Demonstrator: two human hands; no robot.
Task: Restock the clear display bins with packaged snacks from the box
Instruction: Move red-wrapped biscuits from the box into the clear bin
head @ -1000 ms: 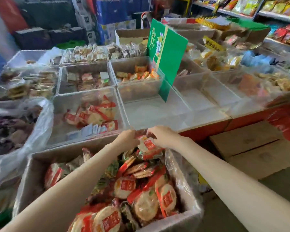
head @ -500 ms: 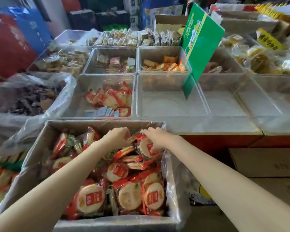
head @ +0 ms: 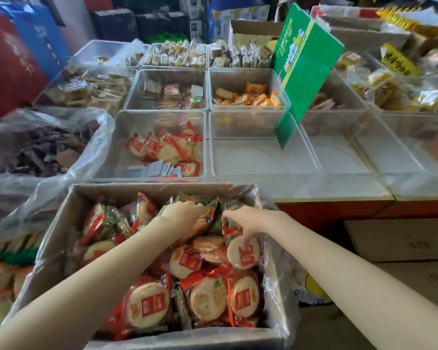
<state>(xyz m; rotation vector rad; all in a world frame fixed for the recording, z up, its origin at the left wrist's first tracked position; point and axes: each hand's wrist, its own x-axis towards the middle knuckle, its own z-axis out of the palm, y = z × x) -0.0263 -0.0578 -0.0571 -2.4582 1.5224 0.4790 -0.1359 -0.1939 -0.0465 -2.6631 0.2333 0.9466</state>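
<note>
While both my hands are down in the far end of the box (head: pixel 61 238), the bin with the same red packets (head: pixel 159 145) lies straight ahead of them, just behind the far wall of the box and a little to the left. My left hand (head: pixel 185 215) is the nearer one to that bin; its grip is curled over a packet with a green edge (head: pixel 208 213), though I cannot tell how firmly it holds, because the fingers are hidden in the wrappers. My right hand (head: pixel 248 221) points downward, and its fingertips (head: pixel 245 242) pinch the top of a round rice cracker packet (head: pixel 243 252) which stands nearly upright against the plastic liner (head: pixel 276 261). In front of the right hand is the bare clear bin (head: pixel 261 157). I judge the coming move is a short lift up and forward over the box wall, and the left hand has the shorter way.
</note>
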